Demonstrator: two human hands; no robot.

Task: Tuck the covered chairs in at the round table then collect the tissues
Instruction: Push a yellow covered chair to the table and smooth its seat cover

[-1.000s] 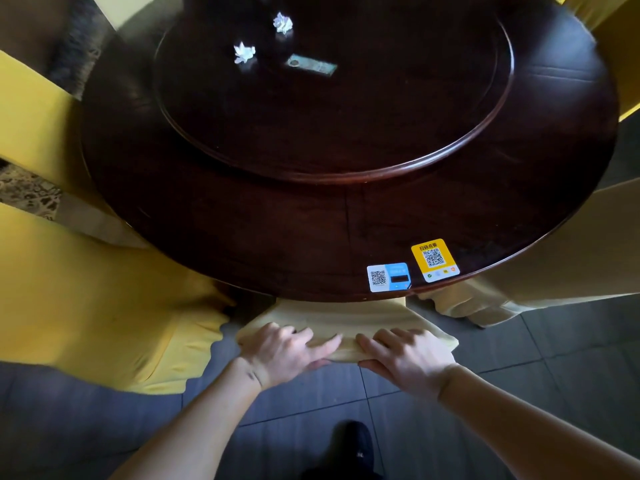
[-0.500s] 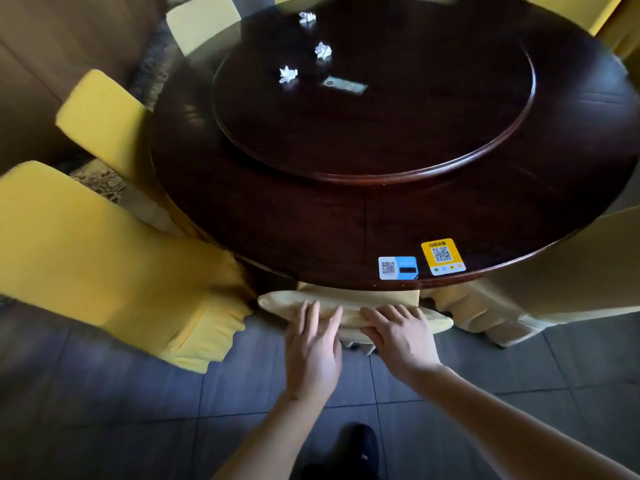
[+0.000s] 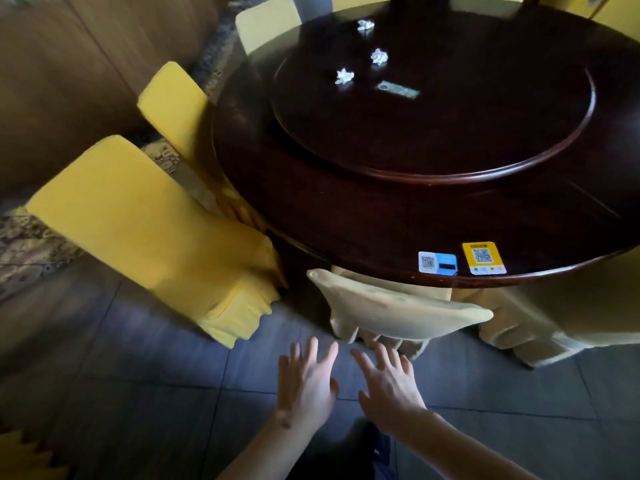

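Head view: the covered chair nearest the person sits pushed in under the rim of the round table, its pale yellow back just ahead of both hands and not touched by either. The left hand and right hand hover side by side over the dark tiled floor, palms down, fingers straight and spread, holding nothing. Further ahead of the hands, on the raised turntable at the table's centre, lie three crumpled white tissues: one nearest, another just beyond it, and a third farther back. A small flat card lies beside the nearest tissue. On the table edge, ahead and right of the right hand, are a blue sticker and a yellow sticker, each with a code square. Left of the left hand stands a bright yellow covered chair, with a second and third beyond it around the table. Another pale covered chair stands to the right of the right hand.
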